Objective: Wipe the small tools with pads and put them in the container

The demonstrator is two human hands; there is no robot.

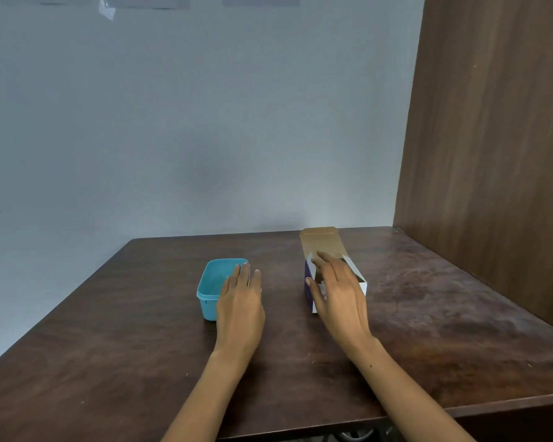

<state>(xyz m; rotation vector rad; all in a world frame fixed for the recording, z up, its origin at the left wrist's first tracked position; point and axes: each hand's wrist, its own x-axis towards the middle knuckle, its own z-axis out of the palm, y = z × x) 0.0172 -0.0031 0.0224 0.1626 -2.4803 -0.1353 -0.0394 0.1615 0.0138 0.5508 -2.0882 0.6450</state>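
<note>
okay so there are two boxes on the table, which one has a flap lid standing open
The cardboard box under the right hand: its brown flap is folded back. The blue plastic container by the left hand has no lid.

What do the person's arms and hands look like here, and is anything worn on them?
Both forearms are bare, with no sleeves showing. The left hand and right hand wear no gloves, and I see no rings, watch or bracelets. Nails look short; polish is unclear.

container (208,283) showing as smooth matt turquoise plastic | box (320,242) showing as brown cardboard inside, printed white-purple outside | desk (428,298) showing as dark worn wood, faintly shining | side panel (492,138) showing as matt wood-grain
</note>
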